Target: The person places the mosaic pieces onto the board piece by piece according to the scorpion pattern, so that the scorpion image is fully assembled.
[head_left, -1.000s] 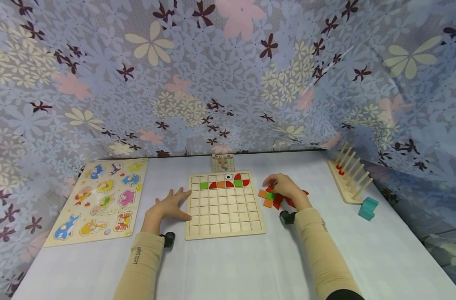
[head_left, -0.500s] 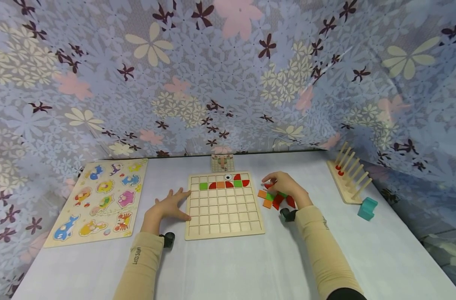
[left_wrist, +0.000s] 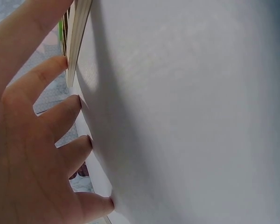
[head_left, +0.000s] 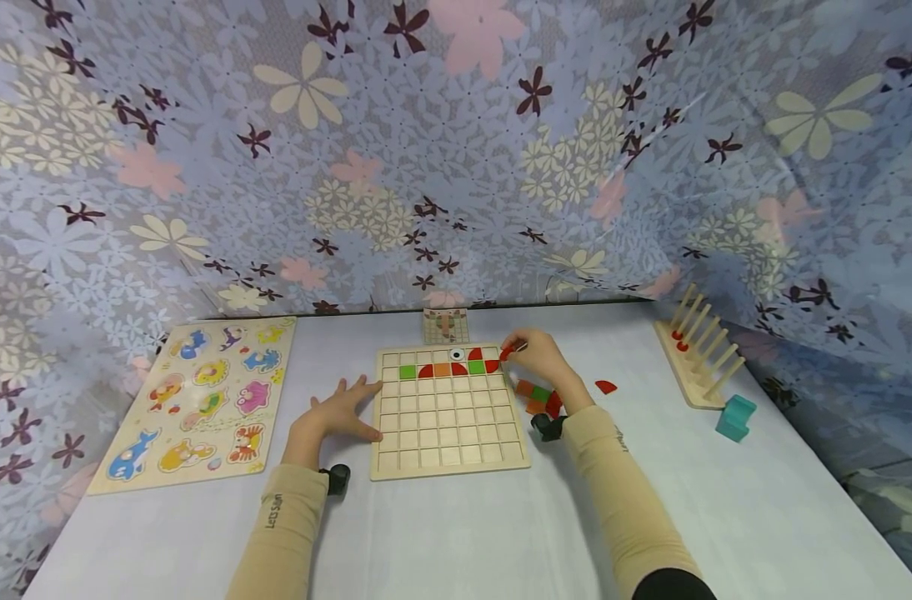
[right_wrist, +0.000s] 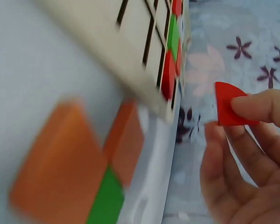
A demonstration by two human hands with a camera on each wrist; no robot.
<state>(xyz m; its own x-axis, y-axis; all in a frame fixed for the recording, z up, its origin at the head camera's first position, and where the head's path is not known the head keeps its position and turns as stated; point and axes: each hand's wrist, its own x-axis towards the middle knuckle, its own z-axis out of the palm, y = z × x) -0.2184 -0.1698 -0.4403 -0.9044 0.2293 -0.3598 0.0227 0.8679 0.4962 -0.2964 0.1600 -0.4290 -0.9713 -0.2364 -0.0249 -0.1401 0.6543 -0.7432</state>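
Observation:
Between thumb and fingers my right hand (head_left: 537, 353) pinches a red quarter-circle piece (right_wrist: 231, 106), held at the upper right corner of the wooden grid board (head_left: 448, 425). Spread fingers of my left hand (head_left: 341, 412) touch the board's left edge; in the left wrist view the fingertips (left_wrist: 60, 61) reach its side. Green, orange and red pieces and a white tile with a black dot fill part of the board's top two rows. Below my right hand lie loose pieces, among them an orange square (right_wrist: 60, 163) and a green square (right_wrist: 107, 196), partly hidden by the wrist.
A small picture card (head_left: 446, 326) stands behind the board. An animal puzzle board (head_left: 201, 400) lies at the left. To the right are a wooden peg stand (head_left: 699, 367), a teal block (head_left: 737, 417) and a single red quarter-circle (head_left: 606, 387).
My right hand has moved left and away from the loose pieces to the board's upper right corner, carrying the red quarter-circle. My left hand stays where it was.

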